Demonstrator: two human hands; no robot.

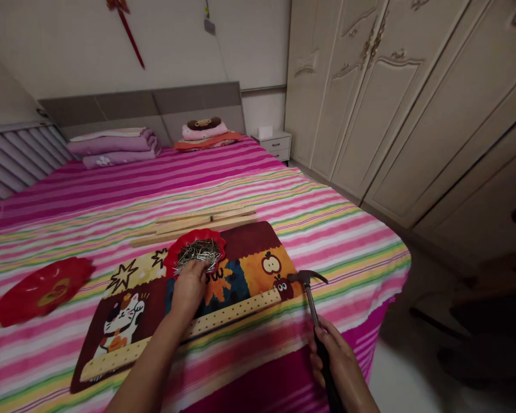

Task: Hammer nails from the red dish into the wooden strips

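Observation:
My left hand [191, 282] reaches into a red scalloped dish [170, 252] heaped with metal nails [202, 250]. Its fingers are bent together against the near side of the heap, and what lies between the fingertips is hidden. In my right hand [333, 353] is the dark handle of a claw hammer [312, 295], its head raised at the mat's right edge. Across the front of the patterned mat [155, 310] runs a long wooden strip [232, 312] with rows of small dark marks; my left forearm covers part of it.
Behind the dish lie several thin wooden strips [206, 221]. A second red dish [43, 289] sits to the left on the striped bedspread [327, 229]. Folded bedding [116, 149] rests near the headboard [198, 103]. A wardrobe [382, 103] stands along the right side.

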